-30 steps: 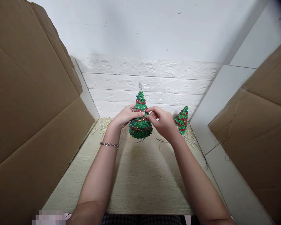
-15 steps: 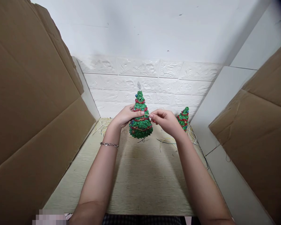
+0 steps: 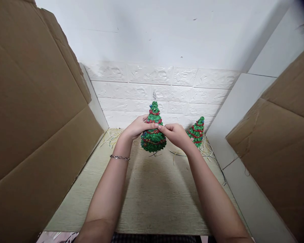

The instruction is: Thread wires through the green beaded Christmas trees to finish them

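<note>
Left hand (image 3: 139, 127) is clamped on the green tree (image 3: 154, 138), thumb pressed across its front, holding it upright over the tabletop (image 3: 162, 195)! Right hand (image 3: 175, 133) comes in at the other side, thumb and fingers pinched together at the red garland (image 3: 155, 131), its thumb tip right by the left one; whatever sits in that pinch, you can't tell. Silver tip (image 3: 154, 95) on top, dark wires (image 3: 155, 154) poking out below, and a smaller tree (image 3: 196, 133) stands near the right hand, beside loose strands (image 3: 207, 148).

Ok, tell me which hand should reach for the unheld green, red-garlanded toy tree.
Right hand, probably: it is nearer that tree, while the left hand grips the silver-tipped green toy tree.
</note>
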Action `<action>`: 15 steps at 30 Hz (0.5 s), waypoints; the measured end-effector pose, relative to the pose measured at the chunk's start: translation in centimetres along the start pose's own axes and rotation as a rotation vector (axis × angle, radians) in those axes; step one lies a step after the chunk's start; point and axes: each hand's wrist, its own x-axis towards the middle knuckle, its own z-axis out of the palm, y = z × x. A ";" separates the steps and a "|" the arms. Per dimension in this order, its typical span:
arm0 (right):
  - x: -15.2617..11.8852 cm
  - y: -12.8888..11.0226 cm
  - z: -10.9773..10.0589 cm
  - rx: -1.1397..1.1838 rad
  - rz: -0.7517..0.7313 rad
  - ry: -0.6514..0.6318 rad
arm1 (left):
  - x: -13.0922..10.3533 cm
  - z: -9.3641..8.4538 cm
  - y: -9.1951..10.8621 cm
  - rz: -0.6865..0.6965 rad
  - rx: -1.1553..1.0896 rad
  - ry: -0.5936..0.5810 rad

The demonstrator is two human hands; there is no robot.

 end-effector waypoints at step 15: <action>1.0 2.4 1.4 0.438 -0.094 -0.217 | 0.2 -0.8 0.3 0.188 -0.259 0.214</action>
